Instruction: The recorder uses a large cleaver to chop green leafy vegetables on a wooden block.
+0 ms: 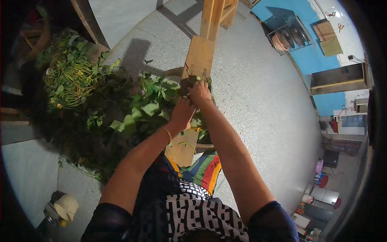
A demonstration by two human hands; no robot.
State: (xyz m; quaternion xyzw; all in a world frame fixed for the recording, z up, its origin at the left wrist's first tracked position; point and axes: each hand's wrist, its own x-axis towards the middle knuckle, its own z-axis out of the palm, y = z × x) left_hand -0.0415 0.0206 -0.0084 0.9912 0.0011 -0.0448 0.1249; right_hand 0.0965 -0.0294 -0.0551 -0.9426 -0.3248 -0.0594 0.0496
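My left hand (183, 111) grips leafy green vines (150, 109) over a narrow wooden board (199, 51). Just beyond it, close against its fingers, my right hand (200, 93) is curled on more of the leaves; exactly what its fingertips pinch is hidden. Leaves stick out on both sides of the hands and cover the middle of the board. On the near part of the board a loose green stem (188, 145) lies beside a yellow leaf (198, 129). Part of a round rim (205, 145) shows beneath the board.
To the left rises a large heap of vines with a tangle of yellow-green stems (74, 80). A wooden frame (208, 18) stands at the board's far end. Pans sit in a wire rack (287, 37) by the blue wall. A cream-coloured bag (66, 207) lies lower left.
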